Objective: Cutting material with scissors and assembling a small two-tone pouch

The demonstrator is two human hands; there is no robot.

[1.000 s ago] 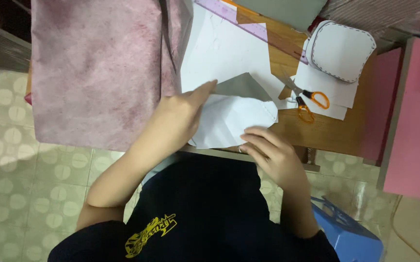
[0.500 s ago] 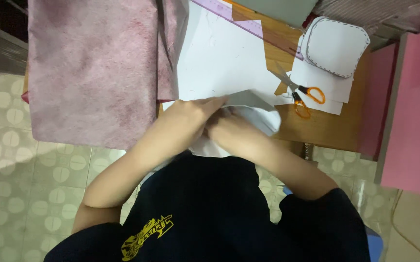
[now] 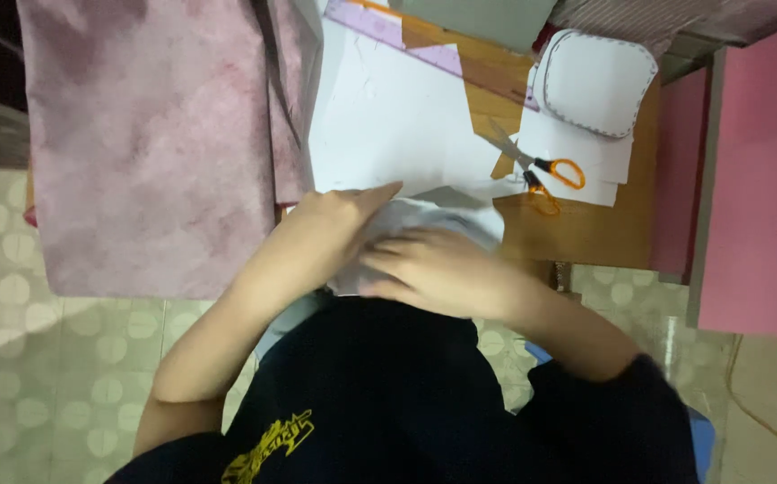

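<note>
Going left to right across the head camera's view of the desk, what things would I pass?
Pink mottled fabric → left hand → right hand → orange-handled scissors → rounded white pattern piece with stitched edge → pink panel.

Single head view, steep downward look, close over wooden table [image 3: 586, 229] edge and own torso.

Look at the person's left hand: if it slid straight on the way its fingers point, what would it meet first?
Probably the large white paper sheet: the left hand points up-right along that sheet's near edge, beside the folded white piece; depth is unclear.
</note>
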